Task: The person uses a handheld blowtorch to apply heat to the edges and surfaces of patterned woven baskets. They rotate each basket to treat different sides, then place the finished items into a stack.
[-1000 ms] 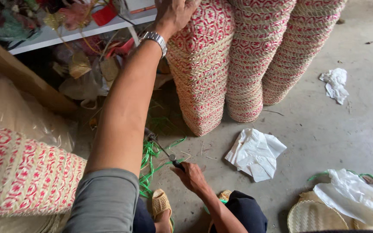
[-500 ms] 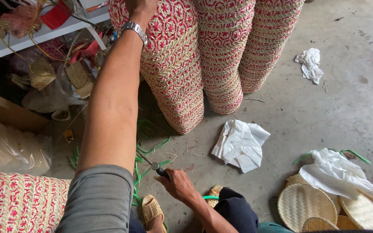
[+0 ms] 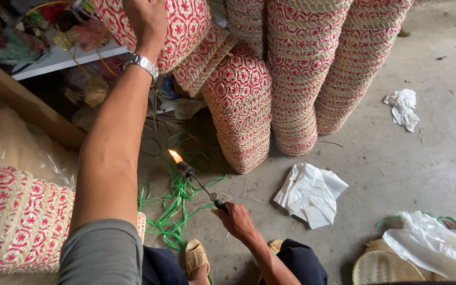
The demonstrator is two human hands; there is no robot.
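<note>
My left hand [image 3: 146, 21] grips a red-and-straw woven basket [image 3: 180, 31] that is lifted and tilted off the top of a stack of the same baskets [image 3: 241, 113]. A metal watch sits on that wrist. Low in the view, my right hand [image 3: 237, 221] holds a small gas torch [image 3: 199, 182] by its handle. The torch points up and to the left, with a lit flame [image 3: 175, 156] at its tip. The flame is below the raised basket and apart from it.
Two more tall basket stacks [image 3: 302, 79] stand to the right. Green plastic strips [image 3: 172, 203] litter the concrete floor by my sandalled foot [image 3: 196, 258]. White plastic bags [image 3: 310, 192] lie nearby, round woven lids [image 3: 378, 266] sit bottom right, and a cluttered shelf [image 3: 54, 58] is at left.
My left hand has lifted the top basket off the stack and tilted it. The torch in my right hand now shows a flame. The view has shifted.
</note>
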